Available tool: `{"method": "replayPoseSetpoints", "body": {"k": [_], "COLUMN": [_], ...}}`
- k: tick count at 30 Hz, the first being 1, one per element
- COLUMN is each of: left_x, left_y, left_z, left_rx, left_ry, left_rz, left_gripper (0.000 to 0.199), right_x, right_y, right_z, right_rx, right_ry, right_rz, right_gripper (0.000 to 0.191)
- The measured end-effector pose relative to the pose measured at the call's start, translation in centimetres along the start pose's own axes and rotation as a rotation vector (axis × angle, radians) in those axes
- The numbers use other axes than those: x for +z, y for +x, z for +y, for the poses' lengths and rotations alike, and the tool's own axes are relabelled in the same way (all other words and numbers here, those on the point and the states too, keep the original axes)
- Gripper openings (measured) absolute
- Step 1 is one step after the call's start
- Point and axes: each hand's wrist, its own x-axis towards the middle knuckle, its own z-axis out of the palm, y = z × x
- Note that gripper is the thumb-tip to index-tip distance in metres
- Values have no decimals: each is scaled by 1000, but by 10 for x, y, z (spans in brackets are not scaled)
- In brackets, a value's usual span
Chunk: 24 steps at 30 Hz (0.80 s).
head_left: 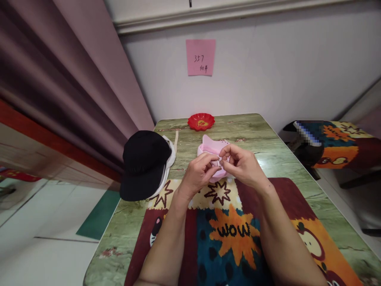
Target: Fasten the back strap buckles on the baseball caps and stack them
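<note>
A pink cap (210,144) lies on the green marbled table (254,137), just past the edge of a patterned mat (208,234). Over the cap, my left hand (200,171) is closed, with thumb and forefinger pinching a small, light piece near the cap's strap. Close beside it on the right, my right hand (242,163) pinches with its thumb and forefinger; what lies between those fingertips is too small to make out. Both hands partly hide the cap.
At the table's left edge, a black cap (145,159) rests on white caps. A red scalloped plate (201,121) stands near the wall at the back. A pink note (201,57) is stuck on the wall. Purple curtains (89,71) hang at the left.
</note>
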Motion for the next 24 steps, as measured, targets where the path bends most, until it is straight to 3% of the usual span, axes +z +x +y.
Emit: {"method": "replayPoseSetpoints", "body": {"k": [10,24], "left_x": [-2,1], "left_y": [0,1], "left_z": [4,4], "left_rx": [9,-37], "left_ry": [19,-19], "left_rz": [-71,77], "left_gripper": [15,17], "right_x": [-5,7], "right_y": [-2,3], "right_z": [7,9], "right_rx": [32,21], "right_ry": [124,290], "right_rz": [-105,27], "right_gripper": [13,19]}}
